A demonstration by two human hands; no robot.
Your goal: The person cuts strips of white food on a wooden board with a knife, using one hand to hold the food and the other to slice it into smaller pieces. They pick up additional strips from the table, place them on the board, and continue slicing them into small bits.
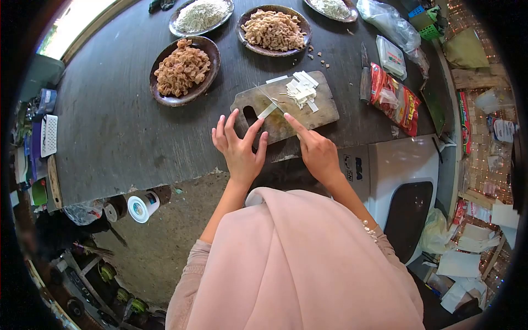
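A wooden cutting board [322, 113] with a handle slot lies near the table's front edge. My right hand [318, 154] is closed round a knife [271, 100], its index finger stretched along the top of the blade; the handle is hidden in the palm. The blade crosses a flat white strip [268, 111] on the board. My left hand [241, 151] holds the strip's near end down with the index fingertip, the other fingers spread over the handle end of the board. Cut white pieces [302, 89] are heaped at the board's far right, with another strip [276, 80] at its far edge.
Beyond the board, brown plates hold curled brown pieces [182, 69] and small tan chunks [274, 30]. Two more plates carry shredded white stuff [202, 15]. To the right lie a second knife [365, 74], a red packet [395, 99] and a white packet [391, 56]. A white tub [143, 207] stands below left.
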